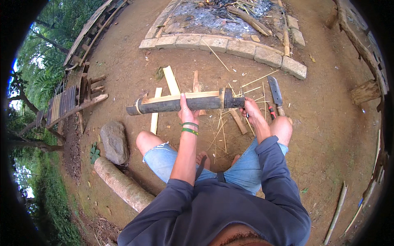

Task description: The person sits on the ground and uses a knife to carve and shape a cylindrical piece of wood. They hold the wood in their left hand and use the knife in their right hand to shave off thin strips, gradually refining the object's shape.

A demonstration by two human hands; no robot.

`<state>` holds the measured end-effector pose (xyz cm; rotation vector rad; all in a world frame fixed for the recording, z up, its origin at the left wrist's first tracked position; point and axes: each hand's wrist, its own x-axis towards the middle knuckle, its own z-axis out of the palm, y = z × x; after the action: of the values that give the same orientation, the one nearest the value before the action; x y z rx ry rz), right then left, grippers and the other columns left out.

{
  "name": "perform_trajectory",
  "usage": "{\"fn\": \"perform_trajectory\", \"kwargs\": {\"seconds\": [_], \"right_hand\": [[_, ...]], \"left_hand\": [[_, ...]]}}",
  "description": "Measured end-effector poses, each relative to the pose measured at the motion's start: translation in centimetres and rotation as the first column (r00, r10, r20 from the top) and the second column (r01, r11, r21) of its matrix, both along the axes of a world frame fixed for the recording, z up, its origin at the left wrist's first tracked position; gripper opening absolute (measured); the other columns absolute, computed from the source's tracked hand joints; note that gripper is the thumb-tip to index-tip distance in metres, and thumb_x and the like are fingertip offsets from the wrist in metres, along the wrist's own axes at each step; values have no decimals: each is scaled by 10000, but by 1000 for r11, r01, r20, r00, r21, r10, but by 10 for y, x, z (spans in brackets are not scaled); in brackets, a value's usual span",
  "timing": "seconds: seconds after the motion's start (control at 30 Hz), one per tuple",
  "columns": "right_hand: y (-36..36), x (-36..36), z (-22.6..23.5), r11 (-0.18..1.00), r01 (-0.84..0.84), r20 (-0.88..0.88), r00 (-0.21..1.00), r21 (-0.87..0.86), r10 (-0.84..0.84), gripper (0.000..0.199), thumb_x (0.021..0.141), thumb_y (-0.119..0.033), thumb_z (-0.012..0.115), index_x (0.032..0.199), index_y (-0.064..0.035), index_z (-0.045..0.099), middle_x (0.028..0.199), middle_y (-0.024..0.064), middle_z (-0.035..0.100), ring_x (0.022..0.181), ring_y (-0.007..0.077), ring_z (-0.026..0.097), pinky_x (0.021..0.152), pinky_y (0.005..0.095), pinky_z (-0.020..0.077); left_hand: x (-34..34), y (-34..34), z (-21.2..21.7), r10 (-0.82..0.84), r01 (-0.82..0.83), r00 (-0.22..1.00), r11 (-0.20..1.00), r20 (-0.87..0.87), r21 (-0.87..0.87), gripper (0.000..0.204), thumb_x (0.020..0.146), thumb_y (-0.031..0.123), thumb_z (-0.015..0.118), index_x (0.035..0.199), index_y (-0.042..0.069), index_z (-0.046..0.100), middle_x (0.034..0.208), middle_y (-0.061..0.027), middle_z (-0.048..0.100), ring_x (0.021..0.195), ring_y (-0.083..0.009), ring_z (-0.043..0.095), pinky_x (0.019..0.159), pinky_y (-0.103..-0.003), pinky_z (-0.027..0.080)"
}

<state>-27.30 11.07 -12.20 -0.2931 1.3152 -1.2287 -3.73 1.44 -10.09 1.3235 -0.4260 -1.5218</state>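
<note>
Seen from above, a seated person holds a dark bamboo section [180, 103] level over the knees, its upper face already split open to pale wood. The left hand [185, 111] grips the section near its middle, fingers [183, 102] closed around it from below; two green bands ring that wrist. The right hand [251, 111] is closed at the section's right end, apparently around a small tool, though what it holds is too hidden to tell. The step in hand looks like trimming or splitting at that end; judging by the pose, the next move calls for a steady left-hand hold while the right works along the grain, away from the bare knees beneath. Below the section, on the dirt floor, lie pale split strips [171, 80] and thin splinters [221, 127]. Just right of the section rests a broad-bladed chopping knife [276, 92], with a red-handled tool [271, 110] near it. Beyond the section a brick-edged fire pit [230, 45] holds ash and charred sticks. Left of the section sit a grey stone [114, 141] and a log [123, 184]; the strips underfoot are the nearest clutter.
</note>
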Motion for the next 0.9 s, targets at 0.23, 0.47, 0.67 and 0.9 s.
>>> {"fn": "perform_trajectory", "kwargs": {"seconds": [0.23,0.47,0.67,0.9], "right_hand": [[-11,-6,0,990,137,208,970,-37,-126,41,948,-141,510,939,-110,534,590,-35,449,436,47,368,365,223,253],[-13,-9,8,960,256,263,940,-114,-220,108,946,-196,604,974,-100,564,647,-27,500,442,48,398,366,207,273],[-10,-17,15,932,246,87,969,-267,-231,272,849,-259,782,939,-85,593,681,-45,537,465,39,429,379,206,288],[-10,-16,4,869,249,-4,961,-428,-278,282,859,-287,784,934,-87,599,745,-29,595,568,34,522,460,202,379]], "left_hand": [[-19,-2,26,-18,18,997,1000,69,-1,822,768,616,754,1310,52,503,1267,-137,589,1123,-318,604,1003,-526,465],[-26,-6,26,-36,29,996,996,-86,-83,706,811,507,740,1310,73,493,1302,-120,557,1238,-301,515,1030,-527,445],[-20,-6,20,-206,77,927,922,-313,-379,565,862,398,679,1304,92,504,1309,-80,564,1228,-286,519,1061,-518,403],[-21,-9,50,-207,18,862,924,-463,-381,604,847,376,689,1346,96,494,1315,-78,574,1243,-285,519,1089,-491,383]]}}
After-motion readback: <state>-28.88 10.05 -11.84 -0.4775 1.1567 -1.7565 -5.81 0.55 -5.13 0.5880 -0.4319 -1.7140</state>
